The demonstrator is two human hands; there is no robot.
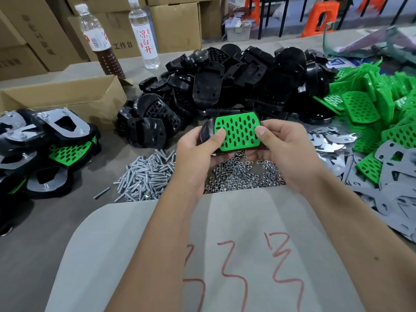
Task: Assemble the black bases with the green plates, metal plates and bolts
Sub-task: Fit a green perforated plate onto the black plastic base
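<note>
Green plate point(237, 131) pinched onto black base point(206, 131) by my left hand point(198, 152) and right hand point(283, 149); metal plate, bolts point(146, 174) remain; finished units point(45, 149) far left.

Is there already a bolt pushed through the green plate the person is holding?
No: the green plate, held by the left hand and right hand, shows only empty holes.

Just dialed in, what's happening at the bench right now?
A person holds a green plate against a black base with both hands: left hand and right hand, thumbs pressing on the plate. No bolts or metal plate are on it yet. Loose bolts, nuts and metal plates lie below and right; finished assemblies are stacked at left.
</note>
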